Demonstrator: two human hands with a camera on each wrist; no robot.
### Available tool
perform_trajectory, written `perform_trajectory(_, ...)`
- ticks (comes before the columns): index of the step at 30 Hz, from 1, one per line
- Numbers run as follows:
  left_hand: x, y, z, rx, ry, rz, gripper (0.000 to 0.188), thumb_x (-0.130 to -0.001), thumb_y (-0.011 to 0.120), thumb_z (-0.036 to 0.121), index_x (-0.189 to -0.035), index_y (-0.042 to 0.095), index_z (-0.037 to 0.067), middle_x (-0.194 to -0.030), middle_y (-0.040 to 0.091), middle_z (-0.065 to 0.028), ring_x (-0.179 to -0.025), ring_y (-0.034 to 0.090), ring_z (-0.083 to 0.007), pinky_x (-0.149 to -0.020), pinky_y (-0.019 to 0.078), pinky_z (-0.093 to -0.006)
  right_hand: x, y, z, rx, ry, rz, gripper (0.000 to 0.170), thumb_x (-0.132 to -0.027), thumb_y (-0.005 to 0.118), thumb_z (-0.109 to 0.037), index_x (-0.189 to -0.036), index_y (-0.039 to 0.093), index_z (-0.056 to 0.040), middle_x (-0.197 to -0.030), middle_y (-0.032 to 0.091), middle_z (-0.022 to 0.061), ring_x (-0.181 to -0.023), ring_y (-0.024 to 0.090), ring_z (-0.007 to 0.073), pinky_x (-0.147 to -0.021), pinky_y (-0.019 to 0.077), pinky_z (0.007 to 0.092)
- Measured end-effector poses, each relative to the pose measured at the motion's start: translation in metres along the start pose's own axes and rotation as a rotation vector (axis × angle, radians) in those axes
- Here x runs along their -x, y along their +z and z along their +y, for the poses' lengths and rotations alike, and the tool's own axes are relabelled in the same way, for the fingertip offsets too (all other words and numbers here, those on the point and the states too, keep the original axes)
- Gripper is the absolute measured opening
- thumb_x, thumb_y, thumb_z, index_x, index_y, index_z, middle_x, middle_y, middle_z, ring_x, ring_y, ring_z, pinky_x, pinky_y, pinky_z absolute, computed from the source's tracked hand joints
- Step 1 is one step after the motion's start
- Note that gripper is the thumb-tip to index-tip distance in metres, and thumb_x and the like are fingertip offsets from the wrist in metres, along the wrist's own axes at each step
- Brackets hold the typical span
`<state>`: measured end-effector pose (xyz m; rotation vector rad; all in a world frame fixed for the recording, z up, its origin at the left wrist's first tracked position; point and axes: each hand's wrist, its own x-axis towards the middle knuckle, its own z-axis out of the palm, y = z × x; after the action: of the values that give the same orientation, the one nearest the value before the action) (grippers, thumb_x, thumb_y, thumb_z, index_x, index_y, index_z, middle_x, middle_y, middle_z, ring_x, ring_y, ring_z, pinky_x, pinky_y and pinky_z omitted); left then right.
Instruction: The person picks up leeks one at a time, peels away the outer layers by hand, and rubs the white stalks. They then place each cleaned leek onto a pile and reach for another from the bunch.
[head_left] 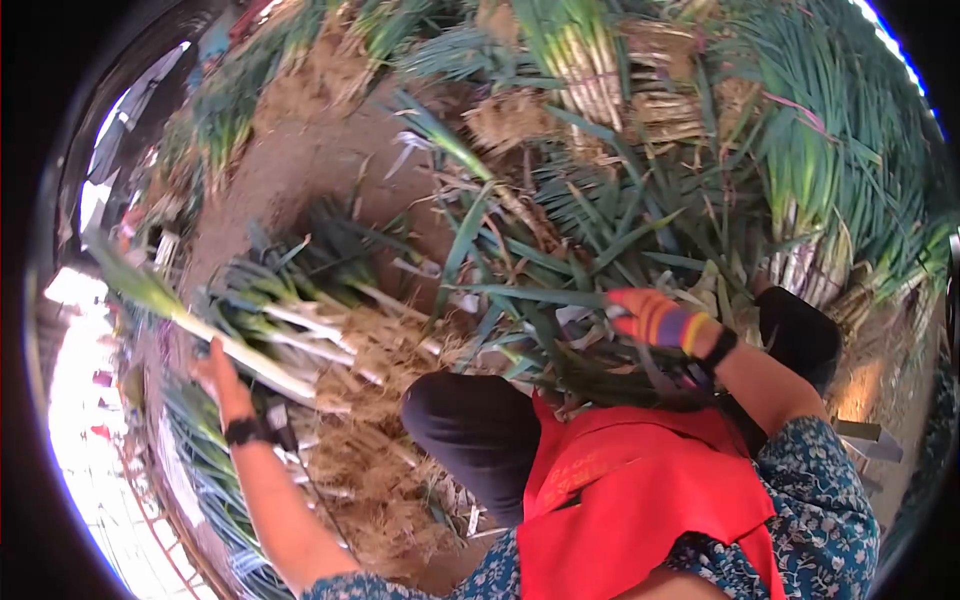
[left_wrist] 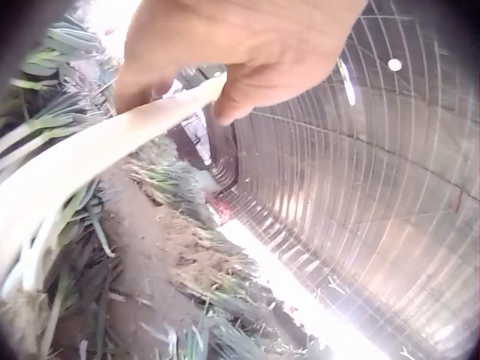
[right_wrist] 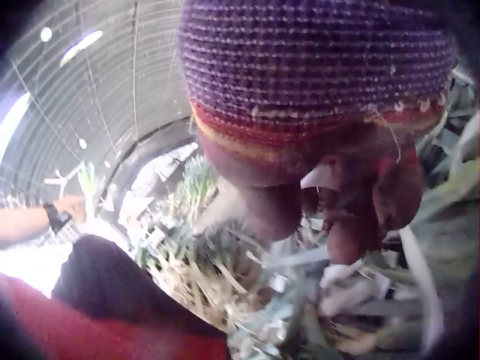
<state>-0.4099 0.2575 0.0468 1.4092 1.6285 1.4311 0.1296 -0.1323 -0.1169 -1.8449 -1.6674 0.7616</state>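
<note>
Ribbed covering (left_wrist: 360, 157) arches over earthen floor (head_left: 310, 175). At left, a green onion (head_left: 245, 356) slants across the bare left hand (head_left: 224, 388), gripped between thumb and fingers; likely light, smooth, easily bruised, best held by its firm white shank (left_wrist: 97, 148). The gloved right hand (head_left: 665, 322) curls by a leaf (head_left: 530, 294), its grip unclear.

red apron (head_left: 640, 490) | blue floral sleeves (head_left: 825, 480) | dark trousers (head_left: 470, 430) | striped glove (head_left: 672, 324)
</note>
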Motion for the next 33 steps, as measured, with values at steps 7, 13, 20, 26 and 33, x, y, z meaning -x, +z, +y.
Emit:
perform_trajectory(7, 0.251, 0.161, 0.114, 0.077, -0.150, -0.822, 0.022, -0.087, 0.056, 0.014, -0.100, 0.060, -0.003, -0.085, 0.065, -0.0116, -0.078, 0.064, -0.0160, -0.074, 0.0520, -0.0283, -0.148, 0.008, 0.067, 0.084, 0.136, -0.053, 0.037, -0.079, 0.062, -0.024, -0.108, 0.058, -0.0024, -0.098, 0.063, 0.0204, -0.092, 0.060, 0.0356, -0.080, 0.0470, 0.0401)
perform_trajectory(13, 0.314, 0.241, 0.076, 0.159, -0.580, -1.012, 0.018, -0.086, 0.052, 0.003, -0.099, 0.058, -0.008, -0.090, 0.063, -0.0130, -0.077, 0.064, -0.0188, -0.074, 0.0508, -0.0284, -0.232, 0.073, 0.139, 0.149, 0.306, 0.202, 0.035, -0.080, 0.060, -0.026, -0.108, 0.059, -0.0039, -0.098, 0.063, 0.0190, -0.092, 0.058, 0.0376, -0.080, 0.0469, 0.0437)
perform_trajectory(20, 0.297, 0.274, 0.076, 0.136, -0.704, -0.874, 0.017, -0.086, 0.054, 0.001, -0.099, 0.057, -0.009, -0.090, 0.063, -0.0133, -0.078, 0.065, -0.0187, -0.075, 0.0494, -0.0271, -0.292, 0.149, 0.177, 0.084, 0.608, -0.008, 0.048, -0.076, 0.064, -0.032, -0.111, 0.052, -0.0010, -0.109, 0.059, 0.0217, -0.102, 0.056, 0.0351, -0.087, 0.0444, 0.0430)
perform_trajectory(26, 0.303, 0.287, 0.074, 0.107, -0.676, -0.951, 0.018, -0.087, 0.055, 0.004, -0.101, 0.057, -0.008, -0.090, 0.063, -0.0127, -0.078, 0.065, -0.0186, -0.074, 0.0497, -0.0271, -0.280, 0.117, 0.174, -0.125, -0.007, 0.047, 0.038, -0.079, 0.065, -0.031, -0.104, 0.060, -0.0033, -0.102, 0.061, 0.0201, -0.092, 0.060, 0.0319, -0.081, 0.0466, 0.0420)
perform_trajectory(33, 0.327, 0.296, 0.080, 0.339, -0.497, -0.851, 0.015, -0.086, 0.054, 0.005, -0.097, 0.058, -0.005, -0.085, 0.063, -0.0106, -0.069, 0.064, -0.0179, -0.067, 0.0517, -0.0284, -0.126, 0.023, 0.100, -1.194, 0.450, 0.016, 0.024, -0.070, 0.065, -0.012, -0.094, 0.064, -0.0099, -0.082, 0.062, 0.0140, -0.071, 0.060, 0.0296, -0.062, 0.0474, 0.0357)
